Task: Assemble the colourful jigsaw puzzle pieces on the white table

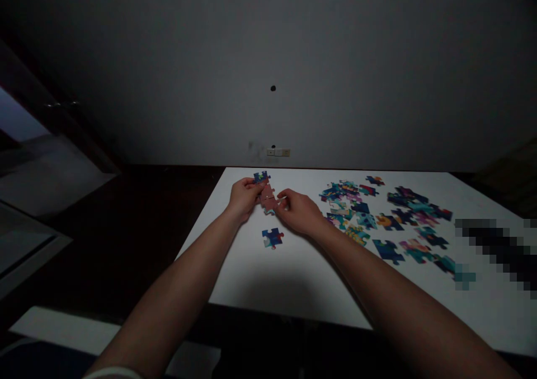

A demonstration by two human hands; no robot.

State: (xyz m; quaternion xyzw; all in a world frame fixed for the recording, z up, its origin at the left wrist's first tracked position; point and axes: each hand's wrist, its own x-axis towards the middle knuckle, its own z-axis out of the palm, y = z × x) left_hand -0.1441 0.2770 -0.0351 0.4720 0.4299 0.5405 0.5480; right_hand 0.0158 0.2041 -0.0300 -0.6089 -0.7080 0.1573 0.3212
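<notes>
My left hand [244, 198] pinches the left side of a joined strip of jigsaw puzzle pieces [267, 193] at the far left of the white table. The strip is blue and green at its far end, reddish-pink along the middle. My right hand [300, 210] is closed on a reddish puzzle piece [278, 205] at the strip's lower right. Whether that piece is locked into the strip I cannot tell, as the fingers partly cover it. A single blue and red puzzle piece [273, 238] lies flat on the table, nearer to me than both hands.
Many loose puzzle pieces [388, 220] are spread across the right of the white table [289, 278], some overlapping. A grey wall with a socket panel [278, 152] stands behind the table. A blurred dark object [499, 250] lies at the far right.
</notes>
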